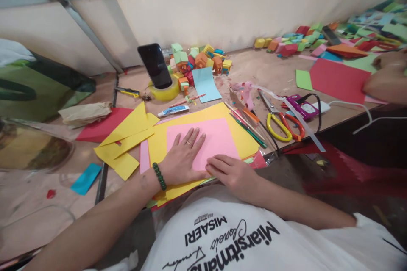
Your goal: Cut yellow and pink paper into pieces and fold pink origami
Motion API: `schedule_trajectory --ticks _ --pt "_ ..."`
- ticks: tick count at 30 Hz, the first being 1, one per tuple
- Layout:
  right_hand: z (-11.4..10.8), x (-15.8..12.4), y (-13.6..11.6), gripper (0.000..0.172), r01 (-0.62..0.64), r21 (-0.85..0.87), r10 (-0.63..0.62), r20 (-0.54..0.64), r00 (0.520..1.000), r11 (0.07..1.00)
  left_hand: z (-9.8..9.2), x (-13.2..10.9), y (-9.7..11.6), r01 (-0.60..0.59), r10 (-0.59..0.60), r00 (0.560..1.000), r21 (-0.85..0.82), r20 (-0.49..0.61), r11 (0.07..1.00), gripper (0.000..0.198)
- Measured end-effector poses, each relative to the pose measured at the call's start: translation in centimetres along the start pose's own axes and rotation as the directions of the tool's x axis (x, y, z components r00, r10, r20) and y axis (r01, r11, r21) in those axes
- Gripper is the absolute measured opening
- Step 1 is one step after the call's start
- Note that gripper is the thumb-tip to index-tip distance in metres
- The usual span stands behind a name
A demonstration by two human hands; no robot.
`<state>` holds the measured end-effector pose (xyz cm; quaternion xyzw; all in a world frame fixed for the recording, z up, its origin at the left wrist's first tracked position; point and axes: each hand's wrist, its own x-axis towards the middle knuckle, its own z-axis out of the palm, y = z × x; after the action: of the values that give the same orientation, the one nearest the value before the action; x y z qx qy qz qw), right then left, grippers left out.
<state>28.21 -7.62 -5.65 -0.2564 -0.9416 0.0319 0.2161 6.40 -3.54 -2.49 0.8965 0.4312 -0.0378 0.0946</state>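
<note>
A sheet of pink paper [216,135] lies on a stack of larger yellow sheets [248,139] at the table's front edge. My left hand [182,156] rests flat on the pink paper's left part, fingers spread, with a ring and a green bead bracelet [159,176] on that arm. Close beside its thumb, my right hand [230,173] is at the near edge of the pink sheet. Its fingers are bent and held together on that edge; its thumb is hidden beneath.
Right of the stack lie pencils [249,129], yellow-handled scissors [278,127], a pink glue gun [246,93] and a purple power strip [303,108]. Behind are a phone [154,65] on a tape roll [164,89] and small paper boxes [201,60]. Another person's hand [386,78] touches red paper.
</note>
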Motion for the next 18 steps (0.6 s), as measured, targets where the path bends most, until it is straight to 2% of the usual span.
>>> schedule_trajectory --ticks 6,11,16,18 --pt "-1.5 -3.4 0.5 0.029 -0.058 -0.054 0.053 -0.094 0.994 0.997 0.4 0.0 -0.3 -0.008 0.007 1.0 -0.02 -0.008 1.0 0.111" --pt "-2.6 -4.2 0.8 0.032 -0.1 -0.107 0.085 -0.135 0.987 0.989 0.3 0.0 -0.5 -0.015 0.015 1.0 -0.019 0.0 1.0 0.109" --pt "-3.0 -3.8 0.8 0.032 -0.103 -0.043 0.096 -0.143 0.985 0.994 -0.4 -1.3 0.7 -0.168 0.168 0.986 0.02 0.015 0.986 0.088" --pt "-3.1 -3.6 0.8 0.032 -0.095 -0.01 0.093 -0.148 0.985 0.995 -0.5 -2.5 1.6 -0.222 0.221 0.975 0.061 0.023 0.973 0.087"
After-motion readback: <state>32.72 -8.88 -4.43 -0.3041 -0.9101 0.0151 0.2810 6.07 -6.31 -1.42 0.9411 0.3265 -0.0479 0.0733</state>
